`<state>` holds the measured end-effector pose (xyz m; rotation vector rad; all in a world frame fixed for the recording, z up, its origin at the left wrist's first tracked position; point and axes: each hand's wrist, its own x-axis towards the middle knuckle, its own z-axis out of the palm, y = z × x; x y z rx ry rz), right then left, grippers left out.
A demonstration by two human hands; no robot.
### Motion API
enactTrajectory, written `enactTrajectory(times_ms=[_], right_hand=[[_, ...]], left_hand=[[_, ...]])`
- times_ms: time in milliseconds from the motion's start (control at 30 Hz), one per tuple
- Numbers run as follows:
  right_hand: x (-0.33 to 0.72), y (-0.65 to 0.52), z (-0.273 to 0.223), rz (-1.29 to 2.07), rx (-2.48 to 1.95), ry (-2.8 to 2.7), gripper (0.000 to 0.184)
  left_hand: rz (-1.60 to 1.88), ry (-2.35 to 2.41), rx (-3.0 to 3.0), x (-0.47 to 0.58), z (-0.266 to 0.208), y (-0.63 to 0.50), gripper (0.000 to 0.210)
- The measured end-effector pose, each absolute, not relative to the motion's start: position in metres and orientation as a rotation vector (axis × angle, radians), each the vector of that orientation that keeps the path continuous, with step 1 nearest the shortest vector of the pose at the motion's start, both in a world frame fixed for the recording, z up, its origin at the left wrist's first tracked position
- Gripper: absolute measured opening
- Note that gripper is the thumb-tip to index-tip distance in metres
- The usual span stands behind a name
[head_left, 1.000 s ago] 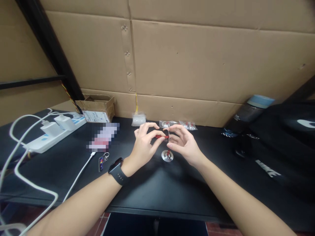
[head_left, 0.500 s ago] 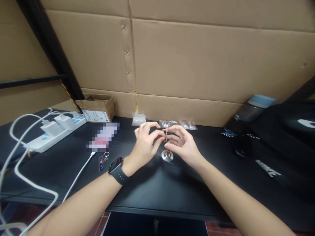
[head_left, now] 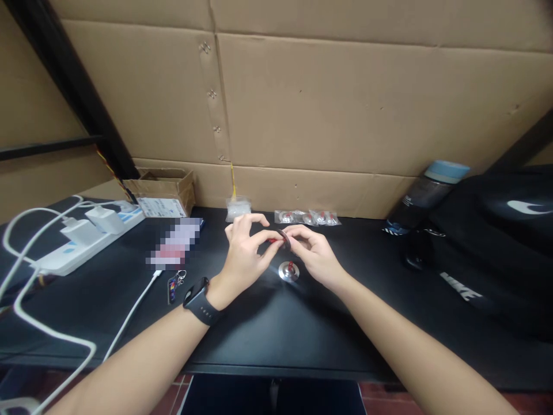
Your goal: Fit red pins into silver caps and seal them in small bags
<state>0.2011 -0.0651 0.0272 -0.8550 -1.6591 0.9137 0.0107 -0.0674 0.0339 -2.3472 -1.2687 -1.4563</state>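
My left hand (head_left: 248, 251) pinches the red part of a small round disc (head_left: 285, 239) between thumb and forefinger, its other fingers raised. The disc stands on edge and shows a dark rim. My right hand (head_left: 317, 253) grips the disc's other side with thumb and fingertips, which hide much of it. Just below the hands, a shiny metal disc (head_left: 283, 275) with a red piece at its centre lies flat on the black table (head_left: 276, 334). I cannot make out what kind of part these discs are.
Behind my hands lie clear packets (head_left: 306, 217) of similar discs and a white plastic-wrapped bundle (head_left: 238, 208). On the left are a power strip (head_left: 90, 245), cables, an open cardboard box (head_left: 166, 190), a phone (head_left: 179, 242) and a keyring (head_left: 173, 289). A bottle (head_left: 425, 199) and black bag (head_left: 496, 248) stand right.
My right fingers have closed in on the held disc, which now shows its dark rim more. The view has shifted slightly to the right. The disc on the table stays put.
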Motion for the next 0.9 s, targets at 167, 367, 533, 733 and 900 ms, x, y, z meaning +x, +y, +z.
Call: enactTrajectory(times_ms=[167,367,533,733,900], right_hand=[[0.208,-0.065,0.028,0.484,-0.964,-1.936,0.017],[0.212,-0.066,0.031,0.318,-0.973,-2.1,0.011],[0.213,-0.066,0.033,0.303,-0.973,-2.08,0.011],[0.221,-0.065,0.033,0.322,-1.047,-2.206,0.014],[0.231,-0.065,0.031,0.38,-1.201,-2.523,0.018]], left_hand=[[-1.437,-1.345,-2.396,0.01,0.036,-0.066,0.017],[-1.182,-1.259,-2.725,0.006,0.03,-0.058,0.015],[-1.164,-1.269,-2.841,0.003,0.023,-0.048,0.012],[-1.243,-1.295,-2.752,0.001,0.021,-0.043,0.009],[-1.13,-1.409,-2.746,-0.001,0.02,-0.04,0.014]])
